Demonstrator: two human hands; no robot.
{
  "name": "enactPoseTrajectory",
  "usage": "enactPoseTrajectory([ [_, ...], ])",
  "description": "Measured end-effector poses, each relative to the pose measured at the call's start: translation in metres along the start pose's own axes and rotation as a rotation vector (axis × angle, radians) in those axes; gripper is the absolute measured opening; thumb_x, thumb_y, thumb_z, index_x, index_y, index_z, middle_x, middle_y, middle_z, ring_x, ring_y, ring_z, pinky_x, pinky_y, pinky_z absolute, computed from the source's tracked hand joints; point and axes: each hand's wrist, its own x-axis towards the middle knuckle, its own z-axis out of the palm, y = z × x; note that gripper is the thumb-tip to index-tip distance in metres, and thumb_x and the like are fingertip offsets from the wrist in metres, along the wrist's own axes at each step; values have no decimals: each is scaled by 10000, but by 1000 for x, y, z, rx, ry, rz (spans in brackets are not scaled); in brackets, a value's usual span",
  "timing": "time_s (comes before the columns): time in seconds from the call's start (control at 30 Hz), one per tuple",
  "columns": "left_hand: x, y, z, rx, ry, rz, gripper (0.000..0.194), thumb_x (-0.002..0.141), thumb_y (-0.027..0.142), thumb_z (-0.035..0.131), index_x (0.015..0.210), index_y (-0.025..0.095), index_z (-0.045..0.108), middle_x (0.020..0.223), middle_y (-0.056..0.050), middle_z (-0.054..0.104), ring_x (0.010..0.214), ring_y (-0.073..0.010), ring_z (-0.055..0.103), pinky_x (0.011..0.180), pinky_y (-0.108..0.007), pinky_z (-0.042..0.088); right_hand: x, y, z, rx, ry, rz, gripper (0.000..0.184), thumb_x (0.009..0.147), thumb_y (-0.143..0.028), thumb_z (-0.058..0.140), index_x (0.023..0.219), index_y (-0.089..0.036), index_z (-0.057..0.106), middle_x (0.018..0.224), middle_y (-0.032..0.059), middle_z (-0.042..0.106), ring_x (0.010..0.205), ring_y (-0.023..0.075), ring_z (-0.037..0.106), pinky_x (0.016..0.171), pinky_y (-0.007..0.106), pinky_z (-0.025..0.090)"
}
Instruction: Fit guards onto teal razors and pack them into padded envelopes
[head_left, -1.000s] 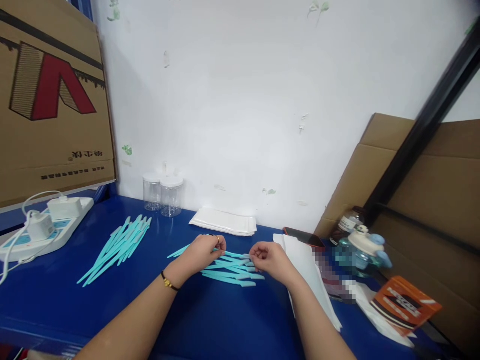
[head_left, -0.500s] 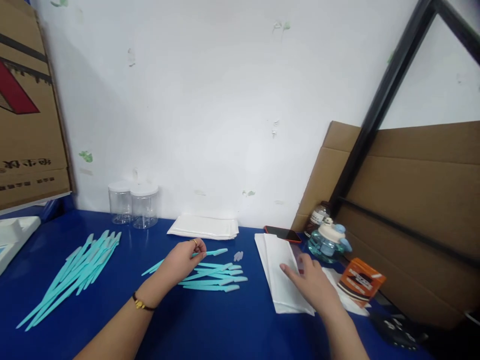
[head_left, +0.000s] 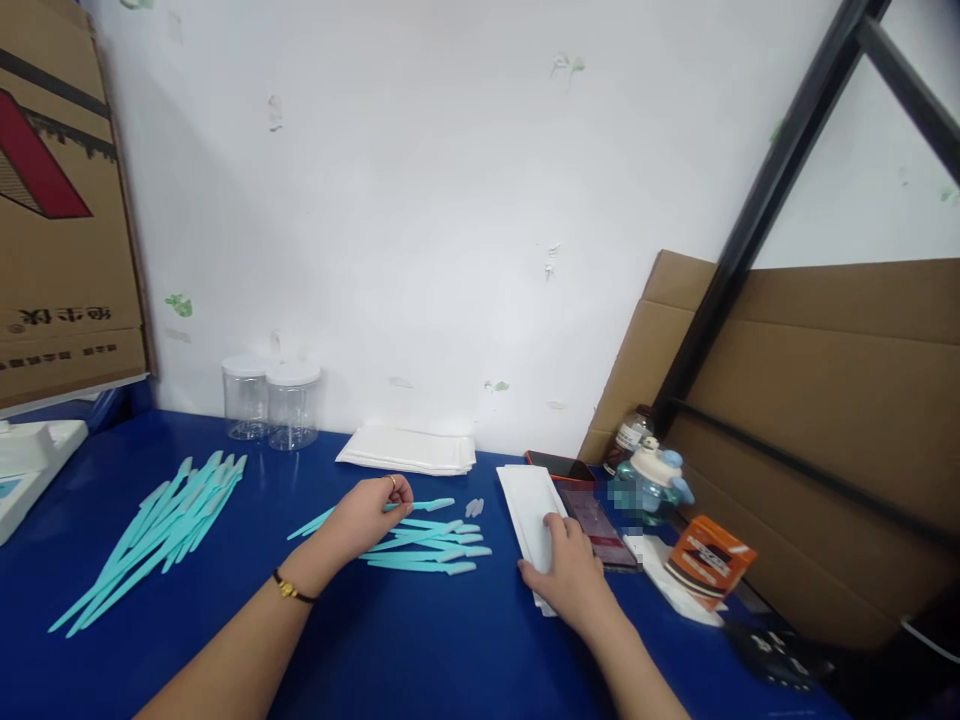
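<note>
On the blue surface [head_left: 420,645], a fanned pile of turquoise tools [head_left: 178,530] is lying at far left, with lidded clear jars [head_left: 292,412] standing behind it. With the left grip [head_left: 375,508] I am pinching one turquoise tool [head_left: 433,505], thumb against fingers; a smaller group [head_left: 427,566] is lying just below it. Small translucent pieces [head_left: 474,508] are lying right of the tool's tip. I am placing the right grip [head_left: 574,568], fingers partly spread, on white sheets [head_left: 527,508]; I cannot tell whether it is grasping them. An orange packet [head_left: 711,560] is standing farther right.
</note>
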Motion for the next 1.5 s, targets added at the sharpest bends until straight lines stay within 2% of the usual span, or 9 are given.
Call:
enactPoseTrajectory([
  [0.2,-5,7,0,-69,-36,16,191,749,349,476,784,195,582,791,-11,619,759,-161,552,650,-242,383,3,6,1,82,-47,-119,535,722,-475,527,1179,-221,412,1229,143,429,1100,330,437,802,471,384],
  [0.3,-8,11,5,-64,-106,29,168,740,314,481,772,195,595,787,-10,621,745,-157,553,650,-240,387,13,4,-11,51,41,-146,447,762,-481,503,1138,-242,472,1248,128,445,1137,338,410,838,504,337],
  [0.4,-9,13,12,-5,-170,65,153,718,289,509,753,192,621,808,-26,615,768,-163,553,666,-240,391,33,-12,-19,38,58,-365,232,815,-269,457,1023,-261,560,1173,73,528,1105,267,447,879,444,298],
  [0.57,-4,-7,-5,72,11,-33,207,742,301,510,890,193,606,884,-41,613,820,-167,558,687,-239,396,65,-47,-2,55,-102,-682,340,725,-43,460,965,-234,608,1004,35,611,980,194,518,829,311,315],
  [0.73,-4,-43,-30,267,57,-289,169,705,295,556,843,207,599,868,-35,622,817,-182,571,632,-242,372,75,-55,20,-41,-60,-691,190,753,-88,467,856,-174,602,859,48,607,828,174,551,761,266,341],
  [0.97,4,-56,-18,398,-3,-286,137,745,292,514,815,214,602,854,-45,626,805,-198,578,638,-263,365,69,-55,14,-24,40,-650,99,787,-150,463,774,-166,561,787,54,611,760,174,554,729,281,340],
  [1.1,5,-50,-18,429,-25,-283,129,759,282,498,775,201,597,840,-55,633,789,-204,578,628,-270,356,67,-50,11,277,58,-530,117,791,-169,446,813,-192,558,670,-3,591,608,136,520,610,245,352],
  [1.27,1,-38,-18,381,10,-275,95,733,268,522,761,204,586,798,-27,633,745,-173,569,620,-252,341,68,-47,10,836,-63,-389,194,806,-317,485,829,-175,616,632,-3,569,574,126,505,535,224,374],
  [1.5,4,-12,-8,-72,-83,-78,228,728,373,515,801,169,585,694,-4,592,647,-135,529,571,-215,370,61,-60,9,1136,-198,-420,228,775,-364,569,879,-163,597,677,9,578,655,140,556,638,259,439],
])
